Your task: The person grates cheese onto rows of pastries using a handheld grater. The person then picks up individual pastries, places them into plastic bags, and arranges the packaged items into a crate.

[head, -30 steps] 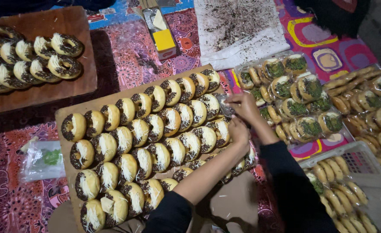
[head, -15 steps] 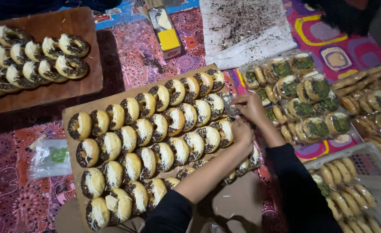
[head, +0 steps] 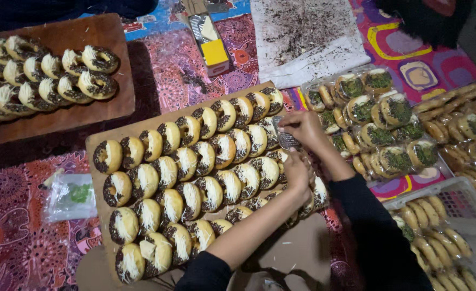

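Note:
A brown board (head: 95, 148) holds rows of ring doughnuts (head: 195, 178) topped with chocolate sprinkles and grated cheese. My right hand (head: 304, 127) is at the board's right end, gripping a small metal grater (head: 285, 140) just above the doughnuts. Just below it my left hand (head: 298, 173) lies curled, fingers down, among the doughnuts at the right edge. What the left hand holds is hidden. Both sleeves are dark.
A second wooden board (head: 100, 108) with cheese-topped doughnuts lies at the upper left. Packed doughnuts with green topping (head: 380, 126) sit to the right, above a white crate (head: 467, 210) of plain ones. A yellow cheese block (head: 214, 52), a sprinkle-strewn white sheet (head: 308, 37) and a small plastic bag (head: 71, 196) lie around.
Both hands stay at the board's right end. The right hand with the grater shifts a little, and the left hand has dropped slightly lower. The view has drifted slightly.

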